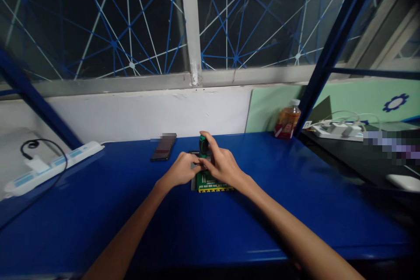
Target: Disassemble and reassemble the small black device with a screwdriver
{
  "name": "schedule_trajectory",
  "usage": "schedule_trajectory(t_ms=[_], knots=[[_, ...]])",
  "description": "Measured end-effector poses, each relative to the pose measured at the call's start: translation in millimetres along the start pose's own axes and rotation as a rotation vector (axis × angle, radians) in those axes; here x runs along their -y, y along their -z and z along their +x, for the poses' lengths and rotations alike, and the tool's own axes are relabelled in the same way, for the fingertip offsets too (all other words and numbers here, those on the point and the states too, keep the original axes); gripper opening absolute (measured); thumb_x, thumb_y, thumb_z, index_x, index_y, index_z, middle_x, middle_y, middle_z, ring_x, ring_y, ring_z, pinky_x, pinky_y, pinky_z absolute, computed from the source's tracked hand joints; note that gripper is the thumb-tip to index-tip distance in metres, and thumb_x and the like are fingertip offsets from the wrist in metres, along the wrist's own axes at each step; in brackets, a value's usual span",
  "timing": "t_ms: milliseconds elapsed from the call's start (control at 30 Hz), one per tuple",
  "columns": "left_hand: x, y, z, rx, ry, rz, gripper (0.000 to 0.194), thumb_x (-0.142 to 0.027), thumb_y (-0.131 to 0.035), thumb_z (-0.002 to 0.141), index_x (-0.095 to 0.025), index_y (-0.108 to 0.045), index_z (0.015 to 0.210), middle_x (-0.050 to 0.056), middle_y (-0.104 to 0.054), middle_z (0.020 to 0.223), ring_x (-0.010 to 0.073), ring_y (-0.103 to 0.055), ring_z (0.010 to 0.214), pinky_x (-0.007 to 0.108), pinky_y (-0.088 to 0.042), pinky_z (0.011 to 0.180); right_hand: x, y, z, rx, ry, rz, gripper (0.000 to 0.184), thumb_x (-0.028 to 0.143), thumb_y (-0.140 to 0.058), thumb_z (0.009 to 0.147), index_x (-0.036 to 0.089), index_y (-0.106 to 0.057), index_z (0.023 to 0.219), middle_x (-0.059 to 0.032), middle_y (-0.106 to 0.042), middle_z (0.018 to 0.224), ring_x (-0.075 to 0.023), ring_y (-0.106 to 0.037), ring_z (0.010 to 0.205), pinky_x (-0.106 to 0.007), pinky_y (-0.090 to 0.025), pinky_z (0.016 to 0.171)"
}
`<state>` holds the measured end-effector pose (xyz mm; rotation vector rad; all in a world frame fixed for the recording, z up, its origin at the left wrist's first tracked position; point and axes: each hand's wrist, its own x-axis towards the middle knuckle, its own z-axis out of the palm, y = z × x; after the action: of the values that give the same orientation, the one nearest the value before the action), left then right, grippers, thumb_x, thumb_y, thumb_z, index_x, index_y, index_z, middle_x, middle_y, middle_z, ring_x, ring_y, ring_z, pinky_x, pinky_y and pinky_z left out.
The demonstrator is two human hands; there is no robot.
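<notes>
A screwdriver (pixel 203 145) with a green and black handle stands upright over a green circuit board (pixel 205 181) on the blue table. My right hand (pixel 225 164) is closed around it, the index finger reaching up along the handle to its top. Close against the right fingers, my left hand (pixel 185 168) has its thumb and fingertips pinched together low by the screwdriver. Whatever the left fingertips hold is too small to make out. A yellow strip runs along the board's near edge. The screwdriver's tip and the board's middle are hidden behind my hands.
A dark phone (pixel 163 148) lies behind my left hand. On the left is a white power strip (pixel 75 154) with a black cable. A drink bottle (pixel 287 120) stands at the back right, near a blue frame post (pixel 323 70). Another power strip (pixel 339 132) sits on the black desk.
</notes>
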<state>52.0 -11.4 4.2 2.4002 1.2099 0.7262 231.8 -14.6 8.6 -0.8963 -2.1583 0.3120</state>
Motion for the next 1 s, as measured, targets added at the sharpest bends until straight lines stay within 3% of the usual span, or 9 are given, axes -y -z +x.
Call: schedule_trajectory(t_ms=[233, 400, 567, 767, 867, 1000], knots=[[2.2, -0.2, -0.1, 0.005, 0.001, 0.031, 0.020, -0.022, -0.055, 0.083, -0.016, -0.074, 0.078, 0.003, -0.073, 0.078, 0.0149, -0.064, 0.069, 0.024, -0.042, 0.064, -4.9, -3.3, -1.3, -0.041, 0.004, -0.004, 0.075, 0.022, -0.048, 0.082, 0.025, -0.012, 0.148, -0.0016, -0.061, 0.077, -0.0161, -0.055, 0.056, -0.029, -0.039, 0.053], [4.8, 1.7, -0.2, 0.031, -0.047, 0.006, 0.020, -0.029, -0.058, 0.083, -0.019, -0.075, 0.089, 0.005, -0.074, 0.090, 0.0183, -0.065, 0.084, 0.028, -0.046, 0.076, -11.3, 1.0, 1.2, -0.074, -0.086, 0.087, 0.079, 0.024, -0.054, 0.080, 0.026, -0.013, 0.147, -0.0016, -0.063, 0.081, -0.0157, -0.057, 0.058, -0.031, -0.044, 0.057], [9.9, 1.4, -0.7, 0.034, -0.053, 0.021, 0.025, -0.037, -0.064, 0.080, -0.021, -0.074, 0.097, 0.007, -0.073, 0.098, 0.0218, -0.064, 0.094, 0.033, -0.046, 0.086, -21.2, 24.8, 4.0, -0.136, -0.211, 0.152, 0.082, 0.029, -0.058, 0.078, 0.026, -0.013, 0.146, -0.0033, -0.064, 0.088, -0.0153, -0.058, 0.055, -0.031, -0.046, 0.054], [10.1, 0.4, -1.7, 0.108, -0.083, 0.011, 0.026, -0.039, -0.062, 0.082, -0.019, -0.074, 0.094, 0.008, -0.072, 0.095, 0.0214, -0.064, 0.088, 0.032, -0.047, 0.082, -43.3, 53.5, 1.6, -0.183, -0.339, 0.129, 0.058, 0.037, -0.048, 0.086, 0.023, -0.029, 0.140, -0.0044, -0.065, 0.074, -0.0157, -0.054, 0.048, -0.032, -0.044, 0.052], [9.4, -0.5, -2.2, 0.098, -0.079, 0.018, 0.026, -0.037, -0.063, 0.082, -0.019, -0.074, 0.096, 0.009, -0.071, 0.096, 0.0212, -0.063, 0.089, 0.032, -0.046, 0.082, -58.5, 60.3, -1.7, -0.132, -0.371, -0.062, 0.055, 0.039, -0.051, 0.084, 0.023, -0.040, 0.135, -0.0022, -0.064, 0.068, -0.0186, -0.059, 0.057, -0.032, -0.043, 0.058], [7.6, -1.9, -2.3, 0.110, -0.059, 0.048, 0.027, -0.035, -0.062, 0.081, -0.018, -0.073, 0.100, 0.010, -0.070, 0.099, 0.0224, -0.063, 0.091, 0.031, -0.047, 0.080, -81.6, 64.2, -11.8, 0.082, -0.478, -0.360, 0.051, 0.040, -0.054, 0.078, 0.022, -0.054, 0.126, -0.0043, -0.067, 0.073, -0.0215, -0.061, 0.066, -0.030, -0.039, 0.060]])
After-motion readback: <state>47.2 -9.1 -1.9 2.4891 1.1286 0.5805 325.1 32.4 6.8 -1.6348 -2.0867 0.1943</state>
